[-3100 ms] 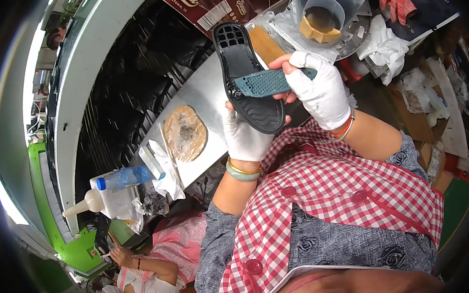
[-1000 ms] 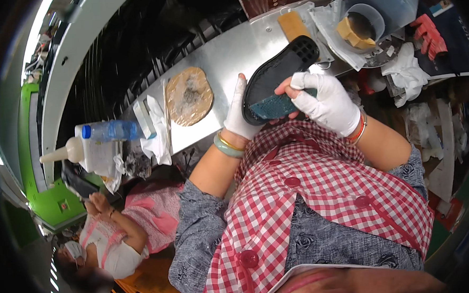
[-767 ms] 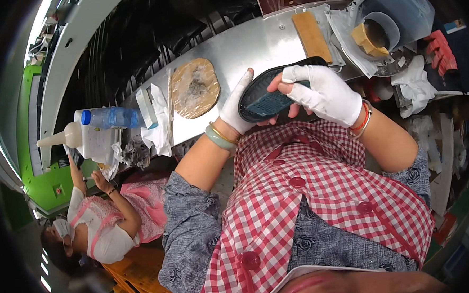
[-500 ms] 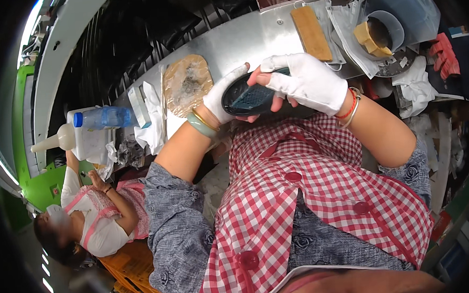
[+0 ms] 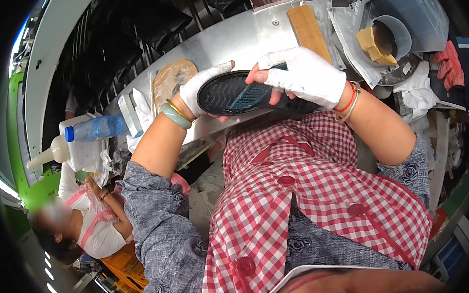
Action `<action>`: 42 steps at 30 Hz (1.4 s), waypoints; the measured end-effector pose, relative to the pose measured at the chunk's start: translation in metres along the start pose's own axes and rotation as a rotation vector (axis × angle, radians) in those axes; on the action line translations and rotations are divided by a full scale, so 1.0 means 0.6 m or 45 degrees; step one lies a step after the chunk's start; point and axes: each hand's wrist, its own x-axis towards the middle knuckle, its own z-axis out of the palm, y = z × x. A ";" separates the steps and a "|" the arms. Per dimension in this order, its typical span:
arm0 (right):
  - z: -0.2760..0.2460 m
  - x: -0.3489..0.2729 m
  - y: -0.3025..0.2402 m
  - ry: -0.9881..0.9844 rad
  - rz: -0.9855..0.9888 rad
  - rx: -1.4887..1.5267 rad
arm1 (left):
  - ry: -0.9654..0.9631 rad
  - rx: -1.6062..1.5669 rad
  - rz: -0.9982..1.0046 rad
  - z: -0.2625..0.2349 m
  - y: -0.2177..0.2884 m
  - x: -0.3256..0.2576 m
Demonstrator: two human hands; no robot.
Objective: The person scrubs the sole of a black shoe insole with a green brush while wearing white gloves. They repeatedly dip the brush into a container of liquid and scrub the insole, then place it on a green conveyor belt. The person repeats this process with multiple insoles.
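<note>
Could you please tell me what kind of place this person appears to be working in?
Probably a shoe factory workstation: gloved hands hold a black shoe sole over a metal workbench, with a glue pot and a squeeze bottle nearby.

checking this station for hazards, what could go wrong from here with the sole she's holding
The black shoe sole is held in the air between the left hand and right hand, above the metal table; a slip might drop it into the lap. The right fingertips press the teal insert, which could shift crooked. The open tub sits near the right elbow and might get knocked.
</note>
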 end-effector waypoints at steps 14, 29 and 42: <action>-0.047 -0.035 0.005 0.026 -0.042 -0.092 | -0.017 0.018 -0.049 0.008 0.018 -0.003; -0.030 -0.099 -0.003 0.558 -0.193 0.235 | -0.169 -0.206 0.377 0.046 -0.052 0.014; 0.005 -0.088 0.021 0.903 -0.514 0.267 | -0.221 -0.272 0.835 0.060 -0.085 0.034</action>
